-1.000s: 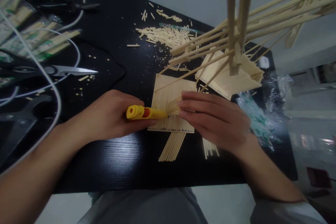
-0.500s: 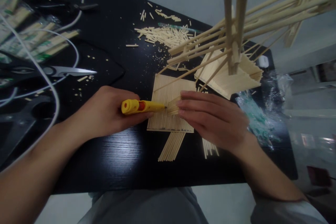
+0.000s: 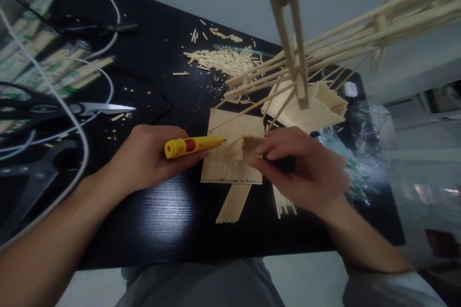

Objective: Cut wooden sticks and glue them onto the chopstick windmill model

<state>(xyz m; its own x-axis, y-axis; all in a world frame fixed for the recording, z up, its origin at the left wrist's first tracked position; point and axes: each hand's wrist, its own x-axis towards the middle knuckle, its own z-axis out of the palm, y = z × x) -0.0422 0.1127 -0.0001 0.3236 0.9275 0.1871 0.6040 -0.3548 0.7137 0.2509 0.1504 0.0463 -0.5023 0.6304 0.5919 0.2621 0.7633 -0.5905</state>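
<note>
My left hand [image 3: 158, 156] is closed around a yellow glue gun [image 3: 192, 146], its nozzle pointing right. The tip is close to a small block of stacked wooden sticks [image 3: 236, 149] on a flat panel of sticks laid side by side [image 3: 216, 165]. At the right end of that block, my right hand [image 3: 298, 165] has its thumb and fingertips closed on the edge. A fan of thin sticks [image 3: 234, 203] pokes out from under the panel's near edge, and more loose sticks [image 3: 283, 201] lie below my right hand.
A wooden stick frame [image 3: 302, 69] rises over the table's right side, by a stick-built piece [image 3: 313, 105]. Farther back lies a pile of cut sticks [image 3: 230, 60]. Scissors [image 3: 90, 108], a white cable [image 3: 72, 117] and packaged sticks [image 3: 72, 74] are left; plastic wrap [image 3: 334, 146] is right.
My right hand has shifted from lying over the small block to its right end, thumb and fingers now bent, exposing the block. The left hand still holds the glue gun. The view has shifted slightly.
</note>
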